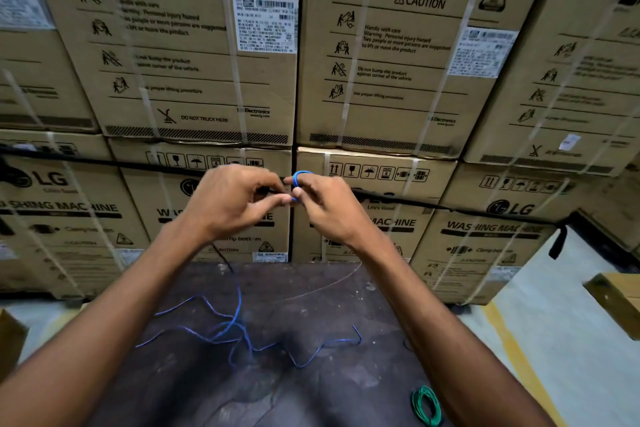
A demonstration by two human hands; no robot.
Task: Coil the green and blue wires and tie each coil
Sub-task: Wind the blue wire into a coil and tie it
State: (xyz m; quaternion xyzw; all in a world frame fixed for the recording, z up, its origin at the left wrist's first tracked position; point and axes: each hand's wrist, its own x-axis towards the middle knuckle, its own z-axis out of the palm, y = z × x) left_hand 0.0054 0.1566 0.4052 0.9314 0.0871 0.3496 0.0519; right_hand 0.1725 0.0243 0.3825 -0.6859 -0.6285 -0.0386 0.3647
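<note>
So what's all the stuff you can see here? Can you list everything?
blue wire: one, blue, loose tangle on the dark floor, its end looped in the raised hands
green wire coil: one, green, on the floor at lower right
cardboard boxes: many, brown, stacked like a wall behind
black strap: one, black, across the boxes
floor: one, dark grey, below
left hand: one, pinching the blue wire
right hand: one, holding the small blue loop
</note>
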